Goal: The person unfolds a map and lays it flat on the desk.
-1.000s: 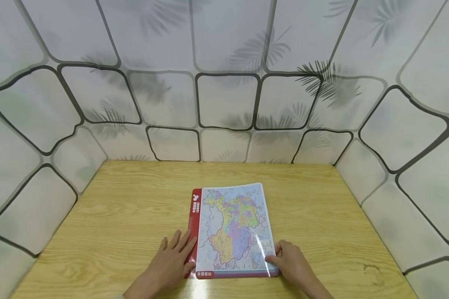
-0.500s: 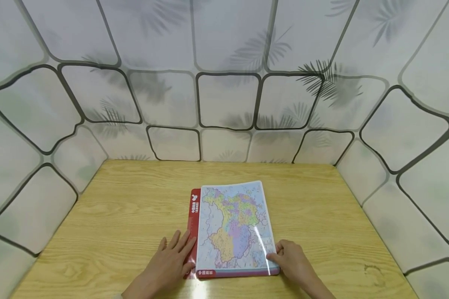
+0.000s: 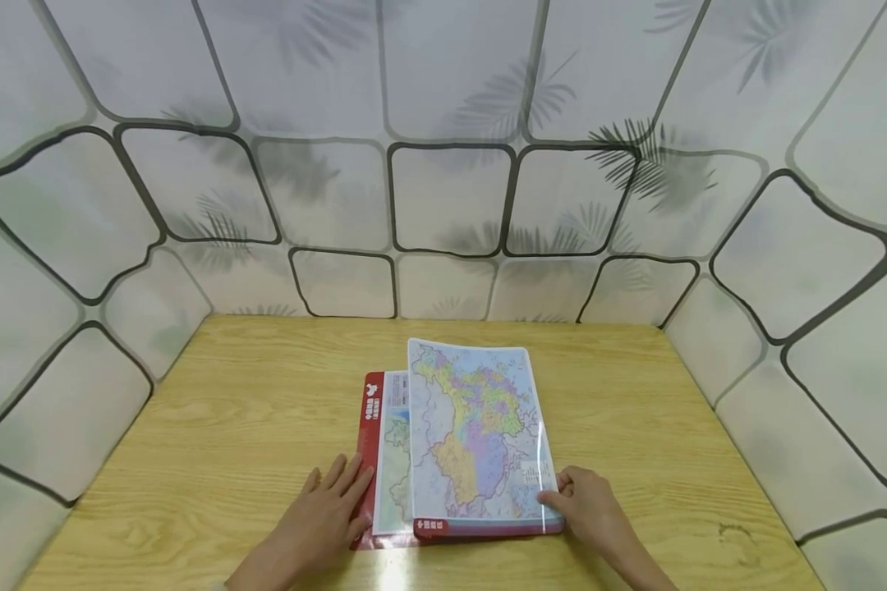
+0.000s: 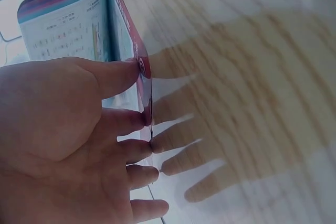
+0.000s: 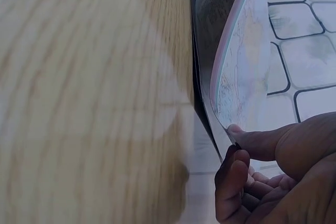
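The upper map (image 3: pixel 480 443) (set farther right) partly covers the lower map (image 3: pixel 389 447) on the table (image 3: pixel 266 394).

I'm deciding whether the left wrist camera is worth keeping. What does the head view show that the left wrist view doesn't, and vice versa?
Head only: the right hand pinching the edge of the upper map, and that map's whole coloured face.

Left wrist only: the palm side of the left hand, and a tilted panel bearing rows of print; whether it is the upper map's back is hard to tell.

Both: the left hand, fingers straight, touching the red strip; the table; part of the patterned wall.
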Tool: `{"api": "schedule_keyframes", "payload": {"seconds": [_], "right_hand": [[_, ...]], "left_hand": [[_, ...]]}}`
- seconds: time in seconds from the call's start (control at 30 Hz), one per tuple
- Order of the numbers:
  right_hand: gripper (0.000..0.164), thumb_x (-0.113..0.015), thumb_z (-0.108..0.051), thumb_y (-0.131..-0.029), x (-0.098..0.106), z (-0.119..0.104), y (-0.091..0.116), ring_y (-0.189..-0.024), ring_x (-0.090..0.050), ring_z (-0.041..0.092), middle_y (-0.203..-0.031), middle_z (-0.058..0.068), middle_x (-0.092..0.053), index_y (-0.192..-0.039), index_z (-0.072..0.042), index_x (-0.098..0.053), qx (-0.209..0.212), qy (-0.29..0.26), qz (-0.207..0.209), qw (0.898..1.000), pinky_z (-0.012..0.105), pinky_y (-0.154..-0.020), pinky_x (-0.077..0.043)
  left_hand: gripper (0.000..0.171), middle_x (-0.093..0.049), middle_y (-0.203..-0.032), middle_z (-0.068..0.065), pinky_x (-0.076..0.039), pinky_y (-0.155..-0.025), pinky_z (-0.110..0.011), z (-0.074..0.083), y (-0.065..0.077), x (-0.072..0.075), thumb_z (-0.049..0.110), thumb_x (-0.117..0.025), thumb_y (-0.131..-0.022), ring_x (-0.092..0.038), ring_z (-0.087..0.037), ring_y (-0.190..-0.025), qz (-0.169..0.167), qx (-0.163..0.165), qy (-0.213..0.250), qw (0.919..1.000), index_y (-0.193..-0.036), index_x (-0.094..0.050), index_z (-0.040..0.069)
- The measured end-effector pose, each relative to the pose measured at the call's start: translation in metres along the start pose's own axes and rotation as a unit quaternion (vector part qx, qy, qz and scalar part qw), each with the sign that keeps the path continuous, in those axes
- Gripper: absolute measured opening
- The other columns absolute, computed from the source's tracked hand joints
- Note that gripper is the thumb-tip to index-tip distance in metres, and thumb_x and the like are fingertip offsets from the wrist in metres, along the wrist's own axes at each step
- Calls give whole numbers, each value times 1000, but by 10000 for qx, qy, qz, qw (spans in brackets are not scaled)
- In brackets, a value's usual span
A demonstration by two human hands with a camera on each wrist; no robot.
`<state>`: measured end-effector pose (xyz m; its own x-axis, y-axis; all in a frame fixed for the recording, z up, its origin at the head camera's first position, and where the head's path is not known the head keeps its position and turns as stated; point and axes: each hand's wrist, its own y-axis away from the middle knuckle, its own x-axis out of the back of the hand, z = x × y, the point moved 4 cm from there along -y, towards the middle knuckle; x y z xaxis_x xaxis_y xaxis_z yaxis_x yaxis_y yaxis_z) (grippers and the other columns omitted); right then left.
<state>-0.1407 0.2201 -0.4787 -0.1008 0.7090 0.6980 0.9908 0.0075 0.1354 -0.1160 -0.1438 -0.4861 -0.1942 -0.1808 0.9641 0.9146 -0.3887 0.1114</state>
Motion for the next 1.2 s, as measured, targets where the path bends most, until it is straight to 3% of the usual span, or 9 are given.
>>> {"api": "schedule_keyframes", "payload": {"seconds": [0.33,0.73,1.0,1.2], "right_hand": [[22,-83,-13,-84,7,4,-3,-57,-46,14,-65,-1,-54,-80,-6,-62,30,50,112,9999,22,-50,-35],[23,-83,-15,-86,14,12,-3,-60,-46,15,-67,1,-54,-82,-5,-62,-215,92,41,9997,24,-52,-37],[22,-83,-14,-85,18,20,-5,-58,-46,15,-65,1,-54,-82,-5,-63,-189,172,95,9996,24,-51,-36],[22,-83,-15,-85,22,27,-8,-60,-47,15,-66,0,-55,-82,-4,-64,-166,254,141,9994,24,-52,-38]], "left_hand": [[66,-35,-162,-24,-23,-117,-69,-7,0,4,42,-63,-102,-30,-47,-150,-269,322,248,9988,-150,-50,-1],[67,-35,-162,-25,-22,-115,-72,-16,4,1,43,-65,-100,-28,-49,-150,-101,480,294,9984,-149,-51,-2],[60,-38,-160,-25,-23,-114,-73,-22,11,1,34,-65,-102,-27,-54,-148,115,507,280,9983,-147,-52,-3],[58,-37,-161,-24,-25,-114,-72,-25,12,0,35,-60,-105,-27,-53,-148,-33,480,156,9987,-154,-48,5]]}}
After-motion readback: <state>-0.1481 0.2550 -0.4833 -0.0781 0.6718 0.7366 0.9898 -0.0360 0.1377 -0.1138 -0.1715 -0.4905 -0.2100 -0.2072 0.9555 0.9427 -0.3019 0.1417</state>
